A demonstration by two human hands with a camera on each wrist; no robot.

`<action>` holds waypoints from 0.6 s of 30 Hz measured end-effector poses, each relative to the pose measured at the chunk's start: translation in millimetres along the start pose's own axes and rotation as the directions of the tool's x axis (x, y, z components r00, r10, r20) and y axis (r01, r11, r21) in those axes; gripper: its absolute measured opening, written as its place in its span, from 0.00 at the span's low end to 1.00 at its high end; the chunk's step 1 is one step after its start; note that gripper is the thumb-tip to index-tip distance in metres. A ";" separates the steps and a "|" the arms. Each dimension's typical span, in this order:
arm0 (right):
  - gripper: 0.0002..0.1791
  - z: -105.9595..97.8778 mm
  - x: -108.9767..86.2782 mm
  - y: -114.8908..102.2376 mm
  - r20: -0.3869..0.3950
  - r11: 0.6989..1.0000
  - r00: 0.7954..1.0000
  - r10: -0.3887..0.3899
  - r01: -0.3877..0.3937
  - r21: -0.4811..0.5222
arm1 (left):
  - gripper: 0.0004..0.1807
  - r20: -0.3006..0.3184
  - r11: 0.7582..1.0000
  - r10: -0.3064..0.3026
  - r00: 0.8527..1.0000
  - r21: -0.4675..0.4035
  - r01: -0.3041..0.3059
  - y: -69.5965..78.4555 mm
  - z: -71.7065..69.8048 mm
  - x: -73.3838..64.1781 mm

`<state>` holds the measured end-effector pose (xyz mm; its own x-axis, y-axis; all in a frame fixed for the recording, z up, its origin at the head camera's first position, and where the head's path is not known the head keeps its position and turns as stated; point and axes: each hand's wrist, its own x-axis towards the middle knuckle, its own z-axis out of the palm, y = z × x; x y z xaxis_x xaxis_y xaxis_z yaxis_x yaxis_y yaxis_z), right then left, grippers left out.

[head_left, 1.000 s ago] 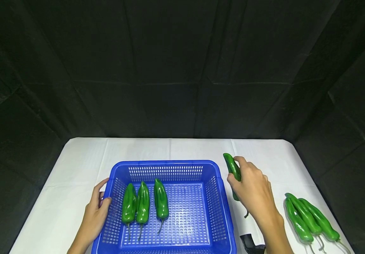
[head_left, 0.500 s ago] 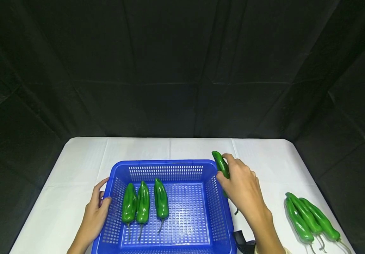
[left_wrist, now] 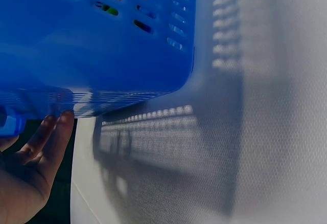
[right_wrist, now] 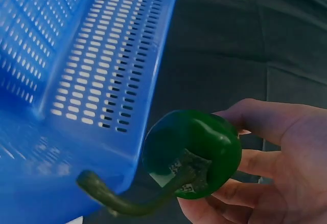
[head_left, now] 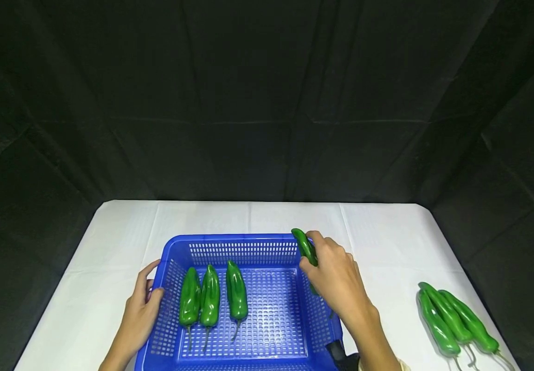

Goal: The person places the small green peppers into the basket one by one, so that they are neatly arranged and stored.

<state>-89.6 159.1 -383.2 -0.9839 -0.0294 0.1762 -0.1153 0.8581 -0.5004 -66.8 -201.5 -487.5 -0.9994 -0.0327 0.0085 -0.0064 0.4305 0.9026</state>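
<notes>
My right hand (head_left: 336, 275) grips a long green chili pepper (head_left: 303, 243) over the right rim of a blue plastic basket (head_left: 244, 237). In the right wrist view, the pepper's broad end with its curved stem (right_wrist: 117, 203) faces the camera, beside the basket's rim, and the fingers wrap its far side. Three more green peppers (head_left: 209, 299) lie side by side in the basket's left half, stems toward me. At the left rim, my left hand (head_left: 139, 314) holds the basket, thumb on the rim and fingertips against the slotted outer wall (left_wrist: 97, 101).
Another three green peppers (head_left: 452, 317) lie close together on the white tablecloth (head_left: 383, 226) at the right. Black cloth (head_left: 267, 103) hangs behind the table and along both sides. A black strap (head_left: 341, 355) is on the right wrist.
My right hand has carried the pepper leftward, from the tablecloth beside the basket to above its right rim. The left hand and the basket have stayed in place.
</notes>
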 end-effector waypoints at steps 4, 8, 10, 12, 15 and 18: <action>0.25 6.7 -0.2 -1.9 0.017 1.000 1.000 0.003 -0.003 0.010 | 0.30 -0.003 1.000 0.003 1.000 0.004 -0.003 -0.7 0.8 0.3; 0.24 14.5 0.4 -5.4 0.039 1.000 0.999 0.000 -0.001 0.016 | 0.30 0.002 1.000 0.004 1.000 -0.004 -0.004 -1.0 0.5 0.4; 0.24 18.6 1.3 -7.7 0.050 1.000 0.999 -0.007 0.006 0.022 | 0.30 0.006 1.000 0.001 1.000 -0.011 -0.001 -1.1 0.4 0.5; 0.25 22.8 2.2 -10.0 0.065 1.000 0.998 -0.014 0.012 0.024 | 0.30 0.007 1.000 -0.002 1.000 -0.016 0.002 -1.2 0.4 0.7; 0.26 29.9 3.4 -13.2 0.086 0.999 0.996 -0.029 0.026 0.033 | 0.30 0.009 1.000 -0.008 1.000 -0.021 0.008 -1.5 0.3 0.7; 0.26 36.9 4.4 -15.7 0.106 0.999 0.994 -0.038 0.034 0.043 | 0.30 0.008 1.000 -0.012 1.000 -0.021 0.012 -1.6 0.3 0.6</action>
<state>-97.2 126.5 -405.8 -0.9877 -0.1161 0.1045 -0.1541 0.8338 -0.5302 -67.4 -201.9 -489.1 -0.9995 -0.0310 -0.0059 -0.0181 0.4107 0.9116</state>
